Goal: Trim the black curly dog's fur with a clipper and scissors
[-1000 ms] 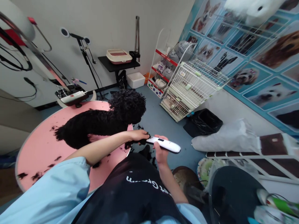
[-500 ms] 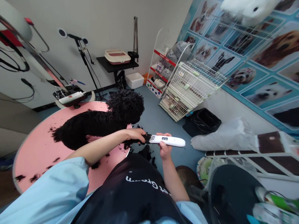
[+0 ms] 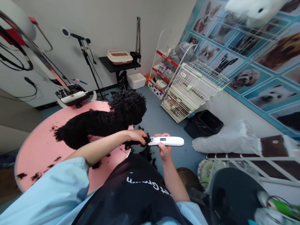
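A black curly dog (image 3: 103,123) stands on a round pink grooming table (image 3: 39,150), its head toward the right edge. My left hand (image 3: 137,136) is closed round the dog's front paw (image 3: 145,140) and holds it out past the table edge. My right hand (image 3: 164,146) grips a white electric clipper (image 3: 167,141), held level, with its blade end against the paw. Clumps of cut black fur lie on the table and on the floor below my hands.
A tool tray (image 3: 72,95) sits at the table's far rim beside a black stand (image 3: 86,59). A white wire cage (image 3: 192,89), a shelf rack (image 3: 164,73) and a black side table (image 3: 119,65) stand behind. A black bin bag (image 3: 203,122) lies on the blue floor.
The clipper has swung from pointing down-right to level and risen slightly, its blade staying at the paw. My left hand keeps its hold on the paw.
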Available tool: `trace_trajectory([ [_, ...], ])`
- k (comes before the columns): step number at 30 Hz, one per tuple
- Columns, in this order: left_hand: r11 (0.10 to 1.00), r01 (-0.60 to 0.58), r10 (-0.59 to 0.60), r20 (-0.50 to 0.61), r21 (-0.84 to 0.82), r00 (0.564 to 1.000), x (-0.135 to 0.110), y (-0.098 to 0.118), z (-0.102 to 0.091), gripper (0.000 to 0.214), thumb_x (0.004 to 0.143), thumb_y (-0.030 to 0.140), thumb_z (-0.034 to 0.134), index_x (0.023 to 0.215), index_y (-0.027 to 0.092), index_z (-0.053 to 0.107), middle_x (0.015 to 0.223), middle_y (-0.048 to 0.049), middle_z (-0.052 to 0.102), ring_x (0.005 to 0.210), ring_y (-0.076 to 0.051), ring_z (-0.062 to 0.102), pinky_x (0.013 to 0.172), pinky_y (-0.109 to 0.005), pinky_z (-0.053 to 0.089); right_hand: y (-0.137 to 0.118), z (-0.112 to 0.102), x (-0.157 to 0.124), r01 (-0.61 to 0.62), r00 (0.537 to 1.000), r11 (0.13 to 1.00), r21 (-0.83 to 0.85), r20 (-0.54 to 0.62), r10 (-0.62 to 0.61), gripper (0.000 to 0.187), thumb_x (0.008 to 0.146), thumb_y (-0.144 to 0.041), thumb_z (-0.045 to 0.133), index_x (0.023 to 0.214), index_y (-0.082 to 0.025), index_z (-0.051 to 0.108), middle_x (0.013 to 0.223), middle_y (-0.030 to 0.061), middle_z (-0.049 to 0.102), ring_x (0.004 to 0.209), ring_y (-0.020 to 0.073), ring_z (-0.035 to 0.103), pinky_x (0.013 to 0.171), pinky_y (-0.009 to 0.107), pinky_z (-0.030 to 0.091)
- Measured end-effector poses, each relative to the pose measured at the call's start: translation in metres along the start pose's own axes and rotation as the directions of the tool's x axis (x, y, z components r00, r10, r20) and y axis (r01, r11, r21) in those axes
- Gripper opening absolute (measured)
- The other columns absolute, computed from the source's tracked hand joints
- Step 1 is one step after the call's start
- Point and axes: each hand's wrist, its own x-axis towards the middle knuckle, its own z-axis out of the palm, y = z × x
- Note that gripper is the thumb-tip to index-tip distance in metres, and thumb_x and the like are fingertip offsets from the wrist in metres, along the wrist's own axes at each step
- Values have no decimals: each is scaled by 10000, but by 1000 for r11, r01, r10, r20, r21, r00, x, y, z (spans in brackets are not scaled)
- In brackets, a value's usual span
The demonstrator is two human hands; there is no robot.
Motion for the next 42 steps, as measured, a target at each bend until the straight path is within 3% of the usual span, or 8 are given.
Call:
trace_trajectory([
  [5, 1000, -2, 2, 3, 8, 1000, 2, -3, -1, 131, 514, 150, 615, 642, 147, 643, 522, 40, 555, 502, -93, 477, 479, -200, 353, -4, 2, -1, -8, 1000, 1000, 18, -1, 8, 350, 704, -307, 681, 965, -248, 455, 968, 26, 709, 770, 170, 653, 620, 262, 479],
  [13, 1000, 4, -4, 10, 7, 1000, 3, -4, -1, 121, 518, 155, 618, 638, 146, 633, 527, 39, 553, 512, -96, 490, 490, -204, 369, -5, 4, -4, -4, 1000, 1000, -20, -25, 3, 388, 697, -372, 695, 963, -254, 438, 984, 42, 707, 768, 187, 663, 650, 301, 504],
  [23, 997, 53, -54, 3, 56, 999, 3, -4, 0, 111, 516, 156, 633, 621, 154, 600, 481, 35, 535, 484, -107, 490, 443, -195, 327, -1, 6, -3, 16, 997, 997, -81, 77, -10, 361, 716, -326, 722, 977, -244, 486, 1013, 37, 715, 871, 189, 665, 783, 337, 519],
  [27, 999, 34, -34, 24, -12, 999, 0, -4, -1, 154, 513, 202, 692, 630, 154, 604, 503, 32, 547, 489, -105, 492, 456, -204, 352, 4, 9, -1, -124, 991, 992, 21, -56, 125, 426, 685, -348, 756, 1023, -242, 520, 1028, 39, 731, 683, 144, 656, 588, 267, 527],
  [30, 998, -5, 8, 45, -69, 999, -1, -5, -1, 232, 527, 290, 759, 659, 142, 638, 558, 25, 574, 514, -95, 498, 496, -210, 384, 7, 8, 3, -210, 938, 959, 193, -236, 253, 474, 662, -386, 763, 1050, -249, 529, 1066, 35, 735, 546, 98, 621, 500, 239, 517],
  [33, 1000, -18, 19, 21, -21, 1000, 0, -6, 1, 221, 542, 295, 756, 668, 142, 659, 551, 36, 571, 501, -83, 480, 490, -204, 359, 6, 3, 5, -206, 890, 951, 230, -360, 279, 403, 641, -398, 750, 934, -224, 536, 841, 9, 760, 375, 55, 494, 363, 184, 401],
  [36, 998, -20, 21, -24, 53, 999, 1, -8, 3, 178, 555, 266, 727, 669, 145, 665, 524, 45, 560, 479, -79, 466, 477, -203, 334, 4, 1, 4, -235, 892, 951, 203, -343, 294, 357, 642, -383, 736, 880, -206, 538, 723, 7, 745, 327, 44, 429, 320, 168, 328],
  [42, 994, 28, -19, -80, 108, 997, 4, -9, 6, 155, 551, 268, 703, 622, 152, 630, 491, 40, 542, 457, -95, 465, 453, -209, 323, 3, 11, -2, -252, 903, 964, 82, -338, 265, 365, 673, -389, 745, 917, -196, 553, 820, 20, 752, 365, 46, 487, 350, 178, 410],
])
